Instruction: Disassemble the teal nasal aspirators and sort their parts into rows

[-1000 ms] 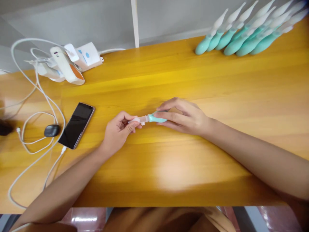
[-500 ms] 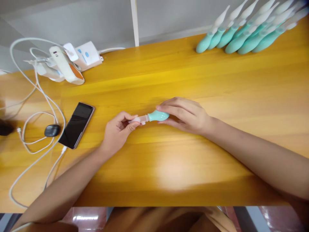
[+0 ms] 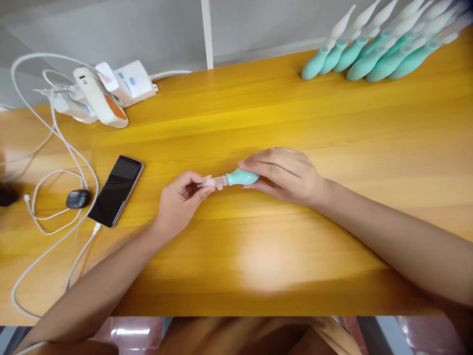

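Observation:
Over the middle of the table, both hands hold one bulb syringe (image 3: 243,177), lying nearly level between them. It has a glossy teal bulb and a short clear barrel with a whitish nozzle. The thumb and fingers of my left hand (image 3: 182,197) pinch the nozzle end, partly hiding the tip. My right hand (image 3: 286,175) is closed around the rounded end of the bulb, with the fingers over the top and the thumb below. At the back right, several similar bulb syringes (image 3: 369,59) lie in a row, their white nozzles pointing away.
A black phone (image 3: 117,191) lies on the wooden table (image 3: 229,266), left of my left hand. Nearby are a dark earbud case (image 3: 78,198) and looping white cables (image 3: 48,268). Chargers and a white power strip (image 3: 133,84) crowd the back left, against a grey partition (image 3: 166,29).
The view has shifted very slightly. Both hands keep the same grip on the bulb syringe, with hardly any visible movement.

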A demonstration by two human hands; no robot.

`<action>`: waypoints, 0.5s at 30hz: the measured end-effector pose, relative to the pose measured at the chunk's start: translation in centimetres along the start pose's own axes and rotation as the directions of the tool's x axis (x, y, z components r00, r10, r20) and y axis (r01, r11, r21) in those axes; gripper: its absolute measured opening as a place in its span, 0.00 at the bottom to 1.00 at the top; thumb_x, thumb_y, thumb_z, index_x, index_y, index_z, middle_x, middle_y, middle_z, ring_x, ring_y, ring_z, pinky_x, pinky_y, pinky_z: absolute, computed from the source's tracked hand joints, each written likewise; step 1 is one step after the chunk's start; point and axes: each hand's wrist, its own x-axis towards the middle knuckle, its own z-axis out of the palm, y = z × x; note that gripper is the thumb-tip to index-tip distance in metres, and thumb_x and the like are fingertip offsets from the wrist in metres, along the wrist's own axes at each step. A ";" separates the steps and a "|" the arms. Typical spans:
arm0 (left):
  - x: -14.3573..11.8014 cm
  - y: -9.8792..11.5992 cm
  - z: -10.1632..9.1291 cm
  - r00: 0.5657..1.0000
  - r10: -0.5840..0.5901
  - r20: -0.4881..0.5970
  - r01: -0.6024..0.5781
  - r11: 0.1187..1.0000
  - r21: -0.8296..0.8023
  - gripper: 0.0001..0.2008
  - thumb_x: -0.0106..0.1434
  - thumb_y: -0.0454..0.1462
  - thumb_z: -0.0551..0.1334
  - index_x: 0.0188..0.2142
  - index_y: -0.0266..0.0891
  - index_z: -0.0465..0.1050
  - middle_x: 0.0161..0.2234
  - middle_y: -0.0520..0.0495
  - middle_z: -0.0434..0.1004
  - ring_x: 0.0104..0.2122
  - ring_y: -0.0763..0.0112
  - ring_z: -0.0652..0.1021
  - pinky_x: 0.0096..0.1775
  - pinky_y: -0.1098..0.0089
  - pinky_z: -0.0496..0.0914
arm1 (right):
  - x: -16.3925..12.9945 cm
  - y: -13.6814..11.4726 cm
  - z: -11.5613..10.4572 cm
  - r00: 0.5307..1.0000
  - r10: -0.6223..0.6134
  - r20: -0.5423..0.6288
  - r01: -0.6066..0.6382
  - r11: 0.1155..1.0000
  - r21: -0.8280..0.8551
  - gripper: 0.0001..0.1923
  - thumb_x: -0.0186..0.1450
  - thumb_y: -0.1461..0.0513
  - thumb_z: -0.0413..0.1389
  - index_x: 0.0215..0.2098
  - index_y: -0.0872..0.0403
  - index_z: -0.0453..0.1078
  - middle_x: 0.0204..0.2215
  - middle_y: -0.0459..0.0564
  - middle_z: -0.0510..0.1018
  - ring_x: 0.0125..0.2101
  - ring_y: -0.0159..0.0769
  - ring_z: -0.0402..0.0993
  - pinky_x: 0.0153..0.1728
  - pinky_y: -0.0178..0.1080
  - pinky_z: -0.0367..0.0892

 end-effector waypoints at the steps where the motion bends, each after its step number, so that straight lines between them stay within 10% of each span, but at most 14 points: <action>1: -0.1 -0.1 -0.1 1.000 0.006 0.004 -0.006 1.000 0.003 0.09 0.69 0.43 0.74 0.42 0.43 0.79 0.40 0.49 0.87 0.42 0.66 0.86 0.50 0.60 0.81 | 0.0 0.0 0.0 1.000 -0.015 -0.008 0.015 1.000 0.003 0.19 0.77 0.56 0.63 0.63 0.54 0.75 0.50 0.57 0.86 0.47 0.43 0.86 0.45 0.44 0.82; 15: -0.5 0.3 -0.3 0.981 0.193 -0.011 -0.178 0.924 0.338 0.04 0.72 0.41 0.71 0.44 0.46 0.83 0.39 0.48 0.83 0.39 0.65 0.83 0.43 0.62 0.76 | -0.4 0.1 0.1 0.999 -0.032 -0.024 0.033 0.998 0.047 0.27 0.74 0.59 0.66 0.69 0.51 0.71 0.52 0.57 0.86 0.47 0.44 0.86 0.46 0.45 0.83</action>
